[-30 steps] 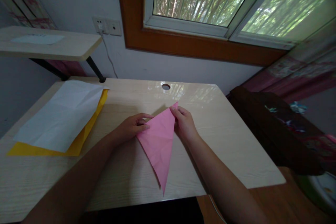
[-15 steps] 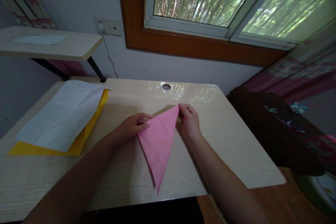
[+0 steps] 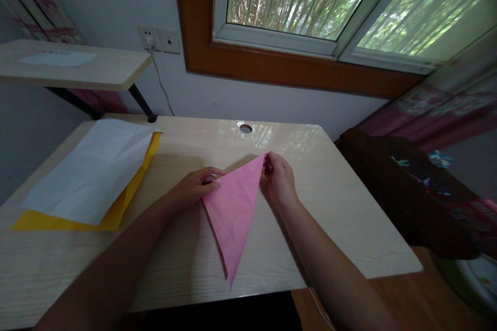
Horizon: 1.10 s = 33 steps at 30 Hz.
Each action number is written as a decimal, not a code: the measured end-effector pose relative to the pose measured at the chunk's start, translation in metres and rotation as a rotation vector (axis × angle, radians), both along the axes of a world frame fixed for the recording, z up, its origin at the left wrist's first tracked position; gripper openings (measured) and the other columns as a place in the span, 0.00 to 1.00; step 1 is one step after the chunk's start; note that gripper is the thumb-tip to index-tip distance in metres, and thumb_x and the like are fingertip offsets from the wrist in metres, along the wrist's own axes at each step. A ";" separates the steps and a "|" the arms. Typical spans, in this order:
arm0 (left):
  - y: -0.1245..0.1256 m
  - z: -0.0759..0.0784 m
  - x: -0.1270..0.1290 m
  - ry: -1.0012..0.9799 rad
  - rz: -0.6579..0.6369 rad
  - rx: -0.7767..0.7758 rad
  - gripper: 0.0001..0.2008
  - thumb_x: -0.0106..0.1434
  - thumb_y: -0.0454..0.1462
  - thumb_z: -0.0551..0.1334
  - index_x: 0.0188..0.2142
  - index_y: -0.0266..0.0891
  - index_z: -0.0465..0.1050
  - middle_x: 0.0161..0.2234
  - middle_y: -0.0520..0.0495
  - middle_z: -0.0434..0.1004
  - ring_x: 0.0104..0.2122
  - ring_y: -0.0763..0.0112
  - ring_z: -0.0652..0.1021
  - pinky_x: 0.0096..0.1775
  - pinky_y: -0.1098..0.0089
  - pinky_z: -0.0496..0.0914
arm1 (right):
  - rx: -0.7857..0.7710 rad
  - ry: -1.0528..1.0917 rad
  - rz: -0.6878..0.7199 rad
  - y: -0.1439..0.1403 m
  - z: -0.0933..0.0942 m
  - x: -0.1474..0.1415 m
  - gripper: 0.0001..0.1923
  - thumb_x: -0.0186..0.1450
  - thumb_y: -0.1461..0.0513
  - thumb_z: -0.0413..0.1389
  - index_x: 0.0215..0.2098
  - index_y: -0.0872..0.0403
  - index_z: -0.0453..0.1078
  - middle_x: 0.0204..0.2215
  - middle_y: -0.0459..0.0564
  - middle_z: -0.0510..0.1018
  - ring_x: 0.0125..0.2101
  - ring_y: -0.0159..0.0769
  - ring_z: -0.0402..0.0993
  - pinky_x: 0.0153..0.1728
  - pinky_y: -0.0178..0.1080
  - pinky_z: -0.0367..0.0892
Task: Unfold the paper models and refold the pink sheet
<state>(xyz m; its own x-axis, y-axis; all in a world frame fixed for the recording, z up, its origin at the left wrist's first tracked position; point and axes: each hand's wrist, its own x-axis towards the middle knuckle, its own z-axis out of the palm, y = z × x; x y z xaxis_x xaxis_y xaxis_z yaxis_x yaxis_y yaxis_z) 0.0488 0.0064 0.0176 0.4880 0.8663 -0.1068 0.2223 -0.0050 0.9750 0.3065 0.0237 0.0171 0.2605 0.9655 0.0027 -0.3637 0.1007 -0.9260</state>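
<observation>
A pink paper [image 3: 234, 213], folded into a long triangle, lies on the light wooden desk [image 3: 341, 217] with its sharp tip toward me. My left hand [image 3: 194, 189] rests on the paper's left corner and presses it down with the fingertips. My right hand [image 3: 278, 180] pinches the far right corner of the triangle between thumb and fingers, slightly lifted off the desk.
A white sheet [image 3: 91, 168] lies over a yellow sheet [image 3: 116, 212] at the desk's left. A cable hole [image 3: 245, 128] sits near the far edge. A raised shelf [image 3: 77, 67] stands at the back left; a dark chest [image 3: 411, 191] is beside the desk on the right.
My right hand has drawn the paper's far corner to the right, and the near tip has swung slightly to the left. My left hand has stayed where it was.
</observation>
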 end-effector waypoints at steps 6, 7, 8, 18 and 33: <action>-0.001 0.002 0.001 -0.003 -0.001 -0.019 0.21 0.63 0.44 0.64 0.55 0.42 0.74 0.30 0.53 0.70 0.28 0.72 0.69 0.29 0.74 0.59 | -0.066 -0.020 0.114 -0.003 -0.002 -0.004 0.14 0.61 0.50 0.64 0.37 0.51 0.77 0.26 0.43 0.74 0.25 0.31 0.67 0.27 0.35 0.62; -0.001 0.003 0.001 -0.005 0.000 -0.020 0.21 0.63 0.44 0.64 0.55 0.42 0.74 0.30 0.53 0.71 0.28 0.72 0.69 0.29 0.74 0.59 | -0.073 -0.025 0.135 -0.004 -0.002 -0.004 0.14 0.60 0.50 0.65 0.36 0.51 0.77 0.26 0.43 0.74 0.25 0.32 0.67 0.27 0.36 0.62; -0.001 0.003 0.001 -0.006 0.000 -0.021 0.21 0.63 0.44 0.64 0.55 0.42 0.75 0.29 0.53 0.70 0.28 0.72 0.69 0.29 0.74 0.59 | -0.075 -0.030 0.142 -0.005 -0.003 -0.004 0.14 0.60 0.50 0.66 0.35 0.51 0.77 0.26 0.43 0.73 0.25 0.32 0.67 0.27 0.36 0.62; 0.000 0.003 -0.001 0.015 -0.007 0.011 0.21 0.64 0.45 0.63 0.54 0.42 0.75 0.28 0.53 0.70 0.28 0.72 0.69 0.28 0.74 0.59 | -0.009 -0.133 -0.041 0.000 -0.002 0.002 0.15 0.61 0.49 0.64 0.29 0.51 0.76 0.24 0.44 0.73 0.25 0.32 0.65 0.27 0.37 0.61; 0.011 -0.006 0.001 -0.240 0.365 -0.058 0.27 0.58 0.49 0.70 0.52 0.38 0.73 0.38 0.46 0.81 0.36 0.65 0.79 0.38 0.68 0.72 | -0.171 -0.160 0.676 -0.020 0.002 -0.020 0.18 0.57 0.50 0.69 0.40 0.52 0.80 0.39 0.51 0.83 0.38 0.41 0.79 0.43 0.43 0.72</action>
